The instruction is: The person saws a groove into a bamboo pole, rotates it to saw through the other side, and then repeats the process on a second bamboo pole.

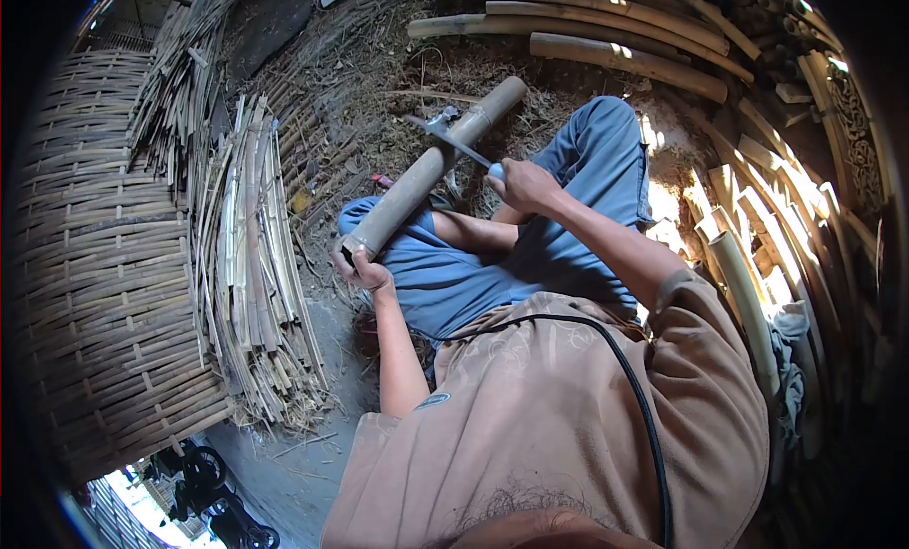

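A thick bamboo pole point(407, 187) slants across my folded legs, its far end over the littered ground. My left hand point(361, 268) is wrapped round its near end, thumb on the rim. In my right hand point(526, 185) is a large knife point(458, 144), gripped by its pale blue handle. The long blade crosses over the upper half of the pole, close against its surface, with the tip past the pole's left side. My fingers hide part of the handle.
Bundled bamboo strips point(256, 265) lie at my left beside a woven bamboo panel point(114, 256). Cut bamboo poles point(625, 66) lie ahead, and more split lengths point(757, 237) stack at my right near a grey cloth point(788, 360). Motorbikes point(213, 497) stand at the lower left.
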Available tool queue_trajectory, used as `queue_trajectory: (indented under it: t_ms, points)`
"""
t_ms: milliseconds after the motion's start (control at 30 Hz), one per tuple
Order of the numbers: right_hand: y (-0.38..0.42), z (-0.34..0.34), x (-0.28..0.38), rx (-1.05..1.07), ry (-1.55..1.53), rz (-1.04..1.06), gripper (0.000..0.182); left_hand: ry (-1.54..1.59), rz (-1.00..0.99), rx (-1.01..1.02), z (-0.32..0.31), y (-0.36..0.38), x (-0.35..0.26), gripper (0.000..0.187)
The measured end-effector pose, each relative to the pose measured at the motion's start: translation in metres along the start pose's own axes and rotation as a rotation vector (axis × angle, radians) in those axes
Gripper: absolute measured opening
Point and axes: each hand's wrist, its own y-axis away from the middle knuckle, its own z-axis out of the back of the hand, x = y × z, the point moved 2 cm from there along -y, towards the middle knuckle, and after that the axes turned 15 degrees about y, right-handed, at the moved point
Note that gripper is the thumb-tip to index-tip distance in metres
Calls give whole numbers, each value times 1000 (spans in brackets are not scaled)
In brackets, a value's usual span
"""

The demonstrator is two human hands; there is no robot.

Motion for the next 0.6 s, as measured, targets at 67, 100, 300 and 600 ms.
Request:
queue_trajectory:
  t_ms: [67, 100, 300, 600]
  points:
    - [10, -1, -8, -41, 33, -9, 47, -79, 2, 19, -2, 2, -10, 41]
    - [2, -10, -24, -96, 39, -47, 45, -119, 1, 26, -3, 3, -13, 41]
    - [-11, -2, -33, -127, 13, -50, 47, -92, -17, 120, -1, 8, -24, 42]
    - [-23, 6, -57, -145, 120, -132, 45, -100, -96, 181, -11, 12, -37, 43]
